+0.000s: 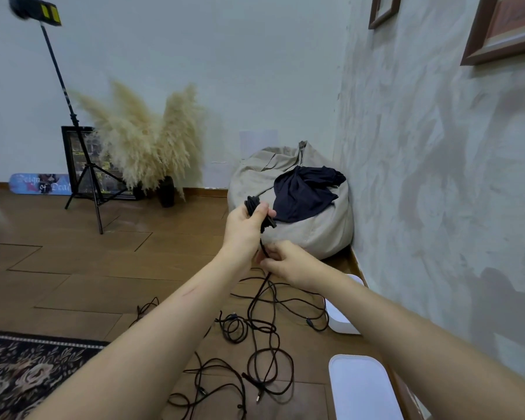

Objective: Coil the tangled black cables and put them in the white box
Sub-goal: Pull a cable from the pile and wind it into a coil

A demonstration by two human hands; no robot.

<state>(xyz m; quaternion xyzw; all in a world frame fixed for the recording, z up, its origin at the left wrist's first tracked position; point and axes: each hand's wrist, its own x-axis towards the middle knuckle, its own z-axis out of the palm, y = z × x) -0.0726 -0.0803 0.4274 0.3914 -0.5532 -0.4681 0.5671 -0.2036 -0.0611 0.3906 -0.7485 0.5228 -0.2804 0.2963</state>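
The left hand (245, 226) is up in front of the person. Its fingers are curled tight around a small bundle (254, 205) of black cable. One cable hangs down from the bundle to the right hand (289, 263), just below. The right hand's fingers pinch that cable. From there it drops to the wood floor (82, 268) and joins the messy black cables (262, 344) lying loose between the two arms.

A white box (344, 324) sits by the wall, partly hidden by the right arm. A second white piece (361, 386) lies nearer; I cannot tell if it is a lid.

Behind the hands is a grey bean bag (312, 234) with a dark blue cloth (306, 195) on it. A flowery rug (28, 368) is at the left.
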